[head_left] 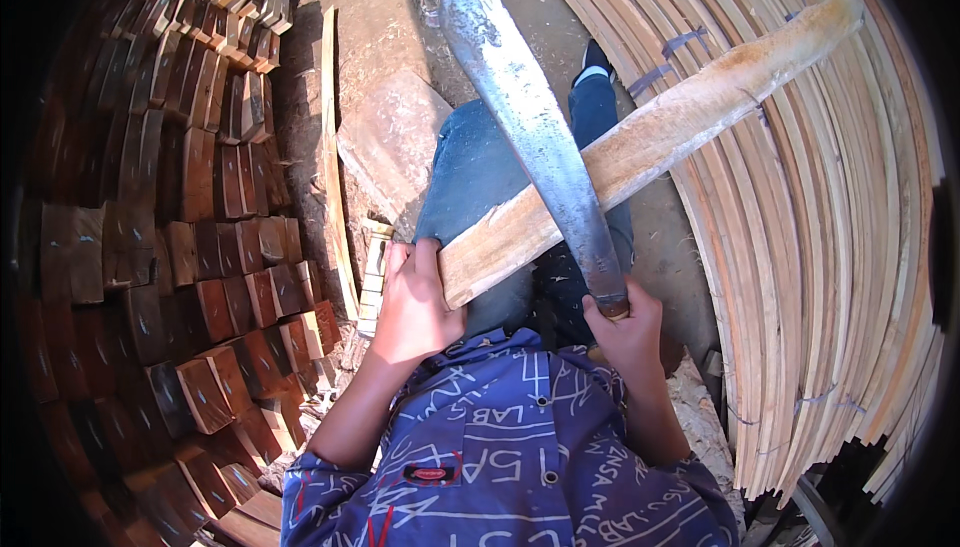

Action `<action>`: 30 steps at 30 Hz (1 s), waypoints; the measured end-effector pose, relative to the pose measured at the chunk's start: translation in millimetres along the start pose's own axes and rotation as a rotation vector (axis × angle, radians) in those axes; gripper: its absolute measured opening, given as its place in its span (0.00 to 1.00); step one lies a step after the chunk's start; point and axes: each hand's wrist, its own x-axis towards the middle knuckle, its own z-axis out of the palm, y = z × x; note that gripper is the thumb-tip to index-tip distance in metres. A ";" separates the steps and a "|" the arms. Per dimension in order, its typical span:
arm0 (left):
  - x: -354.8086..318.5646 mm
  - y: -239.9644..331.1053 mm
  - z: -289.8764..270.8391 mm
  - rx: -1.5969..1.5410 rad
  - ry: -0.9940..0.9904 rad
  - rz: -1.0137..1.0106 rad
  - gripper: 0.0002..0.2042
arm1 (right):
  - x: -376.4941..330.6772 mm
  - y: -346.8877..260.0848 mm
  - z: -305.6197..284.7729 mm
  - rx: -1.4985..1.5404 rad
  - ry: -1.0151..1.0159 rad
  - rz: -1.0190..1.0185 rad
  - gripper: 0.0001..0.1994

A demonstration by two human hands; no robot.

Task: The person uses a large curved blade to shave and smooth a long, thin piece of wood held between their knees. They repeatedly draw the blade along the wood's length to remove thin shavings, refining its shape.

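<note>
A long pale wooden board (690,132) lies slantwise across my legs, its near end by my lap and its far end up over the wood stack on the right. My left hand (415,297) is closed round that near end. In my right hand (628,325) is the handle of a machete (530,122), gripped with the fingers wrapped round it. Its broad, worn steel blade points up and away, crossing in front of the board; whether the two touch I cannot tell.
Stacked dark wood blocks (130,247) rise along the left. Bundled long pale wood strips (800,277) fill the right side. A thin strip (330,147) stands near the left stack, and a flat stone slab (395,137) lies beyond my knee.
</note>
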 end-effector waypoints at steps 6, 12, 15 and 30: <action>-1.6 -8.3 -8.8 -0.114 -0.003 0.066 0.25 | 15.3 -26.9 -15.2 -0.130 0.095 -0.185 0.10; -9.7 -5.6 -6.6 -0.109 0.093 0.051 0.22 | 39.1 -50.0 -37.5 -0.253 0.171 -0.566 0.14; -8.8 -0.6 1.3 -0.088 0.181 -0.010 0.23 | 49.7 -62.7 -36.4 -0.326 0.213 -0.614 0.18; 11.4 -5.0 12.0 0.069 0.249 -0.097 0.29 | 111.4 -42.3 -27.9 -0.747 0.022 -0.569 0.12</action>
